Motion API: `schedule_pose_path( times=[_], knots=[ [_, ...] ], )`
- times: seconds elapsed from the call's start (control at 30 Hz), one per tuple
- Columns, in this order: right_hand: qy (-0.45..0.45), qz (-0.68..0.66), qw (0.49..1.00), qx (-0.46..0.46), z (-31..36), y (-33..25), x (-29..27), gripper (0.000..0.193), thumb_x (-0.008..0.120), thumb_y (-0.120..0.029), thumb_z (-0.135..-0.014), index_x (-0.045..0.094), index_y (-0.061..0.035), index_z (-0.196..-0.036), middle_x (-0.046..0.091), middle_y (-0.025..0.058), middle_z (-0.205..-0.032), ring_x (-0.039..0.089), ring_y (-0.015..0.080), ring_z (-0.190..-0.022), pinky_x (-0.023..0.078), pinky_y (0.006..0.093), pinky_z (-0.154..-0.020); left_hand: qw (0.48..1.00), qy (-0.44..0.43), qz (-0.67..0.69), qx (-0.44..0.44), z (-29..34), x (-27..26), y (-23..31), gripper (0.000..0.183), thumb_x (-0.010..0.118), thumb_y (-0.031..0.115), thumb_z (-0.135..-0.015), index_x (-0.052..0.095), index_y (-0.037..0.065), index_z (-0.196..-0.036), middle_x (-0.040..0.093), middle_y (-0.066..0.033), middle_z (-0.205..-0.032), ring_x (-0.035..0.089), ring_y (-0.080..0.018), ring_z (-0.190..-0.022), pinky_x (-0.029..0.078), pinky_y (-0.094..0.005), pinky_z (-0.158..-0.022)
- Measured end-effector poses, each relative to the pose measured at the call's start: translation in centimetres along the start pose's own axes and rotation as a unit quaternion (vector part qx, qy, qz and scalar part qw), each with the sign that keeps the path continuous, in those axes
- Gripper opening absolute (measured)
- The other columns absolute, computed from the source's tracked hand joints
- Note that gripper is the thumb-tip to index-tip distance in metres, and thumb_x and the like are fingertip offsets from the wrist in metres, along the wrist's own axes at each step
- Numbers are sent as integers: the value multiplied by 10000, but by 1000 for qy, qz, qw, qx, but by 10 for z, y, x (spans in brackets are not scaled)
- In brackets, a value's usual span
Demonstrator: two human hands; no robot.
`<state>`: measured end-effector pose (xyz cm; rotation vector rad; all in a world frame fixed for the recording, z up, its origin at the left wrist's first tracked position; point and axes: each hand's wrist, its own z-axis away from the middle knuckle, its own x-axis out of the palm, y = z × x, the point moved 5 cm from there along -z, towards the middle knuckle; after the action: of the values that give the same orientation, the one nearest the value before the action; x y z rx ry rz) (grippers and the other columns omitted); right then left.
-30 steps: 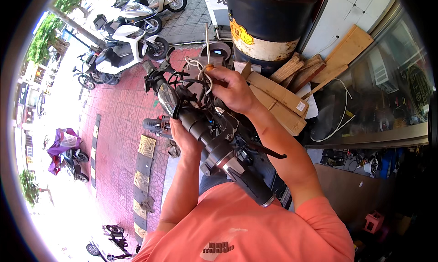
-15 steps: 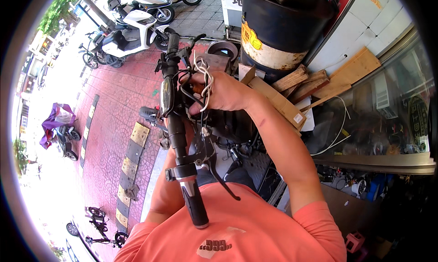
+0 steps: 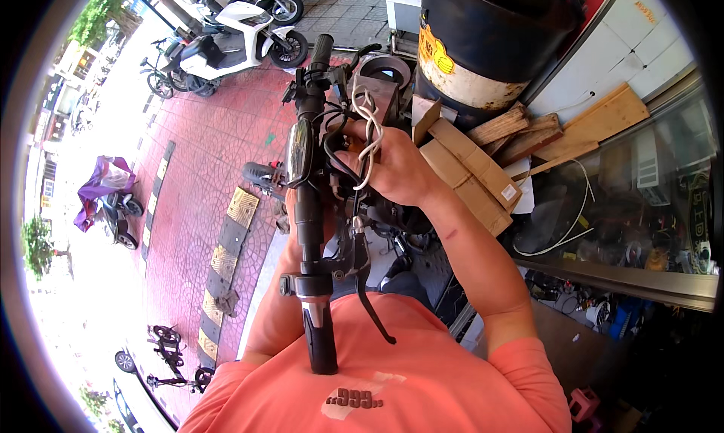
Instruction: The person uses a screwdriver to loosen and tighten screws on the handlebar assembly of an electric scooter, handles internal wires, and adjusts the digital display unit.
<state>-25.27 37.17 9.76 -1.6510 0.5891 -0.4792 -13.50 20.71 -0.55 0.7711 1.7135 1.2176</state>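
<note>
Head view: A person's right hand (image 3: 396, 168) curled nearly closed around a partly hidden orange object (image 3: 354, 143), amid a pale cable (image 3: 375, 135) and dark cables (image 3: 329, 143) beside a handlebar (image 3: 308, 223) pointing away from the chest. The left hand (image 3: 328, 216) was mostly hidden behind the bar, its grip impossible to tell. Tangled cables risked snagging or pulling loose if the bar swung. Dark lettering marked the coral shirt (image 3: 422, 365); a yellow thumbs-up label (image 3: 436, 52) marked a drum (image 3: 483, 56).
</note>
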Motion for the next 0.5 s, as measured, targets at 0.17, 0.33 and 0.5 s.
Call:
schedule_pose_path(
  times=[0.17, 0.33, 0.5],
  knots=[
    [44, 142, 989, 5, -3, -17, 10, 493, 831, -378, -950, 702, -25, -1269, 786, 105, -961, 763, 231, -858, 566, 333, -782, 968, 67, 239, -46, -7, 10, 28, 160, 591, 53, -1017, 680, 35, -1149, 723, -81, -971, 687, -230, -843, 553, -372, -761],
    [64, 130, 989, 10, -3, -15, 15, 490, 800, -402, -962, 693, -52, -1289, 780, 148, -985, 749, 361, -859, 563, 381, -786, 999, 46, 19, 7, -4, 3, -2, 130, 613, 74, -1010, 678, 24, -1111, 726, -61, -977, 676, -205, -838, 551, -370, -751],
    [103, 173, 976, -79, -5, -14, 11, 343, 763, -368, -976, 733, -72, -1145, 767, 144, -834, 754, 358, -811, 561, 428, -737, 989, 29, -135, 60, -2, 4, 18, 126, 639, 98, -1006, 673, 24, -1102, 718, -48, -963, 684, -192, -850, 570, -360, -768]
  ],
)
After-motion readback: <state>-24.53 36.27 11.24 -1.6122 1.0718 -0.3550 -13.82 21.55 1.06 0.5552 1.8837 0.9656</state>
